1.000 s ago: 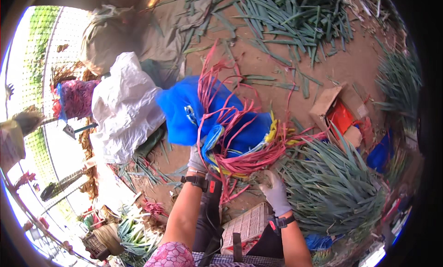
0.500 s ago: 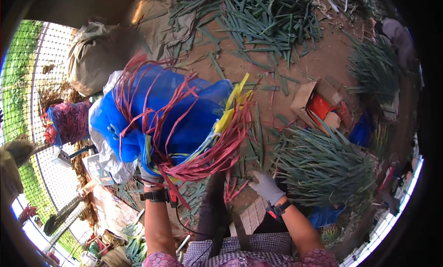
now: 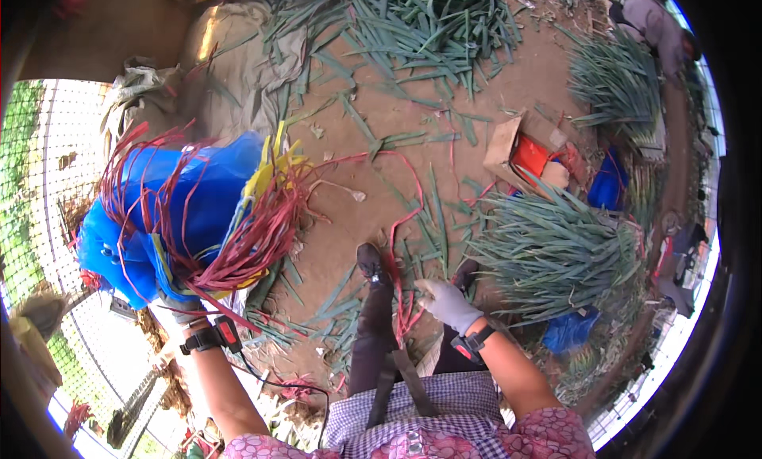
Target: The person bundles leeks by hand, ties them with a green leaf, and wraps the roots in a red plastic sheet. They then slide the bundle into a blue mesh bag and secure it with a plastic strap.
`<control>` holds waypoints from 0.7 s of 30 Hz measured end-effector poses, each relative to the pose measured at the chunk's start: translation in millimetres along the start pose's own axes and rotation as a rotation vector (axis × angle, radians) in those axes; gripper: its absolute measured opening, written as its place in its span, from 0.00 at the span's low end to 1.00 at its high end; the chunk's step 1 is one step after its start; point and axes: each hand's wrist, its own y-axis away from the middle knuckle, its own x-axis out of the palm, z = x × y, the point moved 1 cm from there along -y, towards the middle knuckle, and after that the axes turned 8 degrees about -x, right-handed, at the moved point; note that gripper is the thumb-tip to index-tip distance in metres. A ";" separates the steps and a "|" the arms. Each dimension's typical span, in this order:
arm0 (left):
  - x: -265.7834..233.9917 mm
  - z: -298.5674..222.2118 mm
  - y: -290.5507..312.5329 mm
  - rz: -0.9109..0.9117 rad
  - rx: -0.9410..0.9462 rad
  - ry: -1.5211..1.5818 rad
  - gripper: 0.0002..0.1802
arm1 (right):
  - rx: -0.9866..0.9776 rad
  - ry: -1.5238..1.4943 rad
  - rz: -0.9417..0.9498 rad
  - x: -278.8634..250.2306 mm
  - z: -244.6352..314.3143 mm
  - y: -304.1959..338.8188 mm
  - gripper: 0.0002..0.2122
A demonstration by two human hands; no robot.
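Note:
My left hand [image 3: 178,308], gloved, is closed under the lower edge of a blue plastic bag [image 3: 155,197] and partly hidden by it. Red plastic strips [image 3: 258,241] drape over the bag and hang in a thick bunch at its right side, with a yellow strip [image 3: 266,169] among them. Below the middle, my gloved right hand [image 3: 451,304] has its fingers curled in beside my knee. Red twine [image 3: 417,201] trails over the ground from the bunch and loops down to these fingers, which appear pinched on it.
Green onions lie in a big bundle [image 3: 548,256] at right, another bundle [image 3: 615,86] farther back, and a loose heap [image 3: 432,34] at the far side. An open cardboard box [image 3: 504,149] holds something red. Netting [image 3: 48,197] borders the left; a person [image 3: 659,30] bends at far right.
My left hand has carried the blue bag and its red strips to the left, uncovering ground and the trailing twine. The right hand has shifted only slightly.

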 end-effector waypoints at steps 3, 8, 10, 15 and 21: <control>-30.1 -9.5 -1.4 -0.101 -0.014 0.017 0.34 | 0.053 -0.006 0.027 4.4 -5.9 -1.4 0.19; -77.3 -4.2 11.9 -0.275 -0.040 0.054 0.39 | 0.063 -0.037 0.002 18.7 -38.1 -4.8 0.19; -92.7 10.7 24.1 -0.349 -0.056 0.074 0.41 | 0.114 -0.010 0.051 16.4 -34.3 -9.0 0.19; -113.4 9.1 10.2 -0.499 -0.072 0.107 0.45 | 0.124 0.059 0.116 25.6 -34.7 -25.3 0.19; -172.4 90.1 46.6 -0.604 -0.198 0.048 0.35 | 0.082 -0.117 0.176 46.3 -11.5 -62.5 0.18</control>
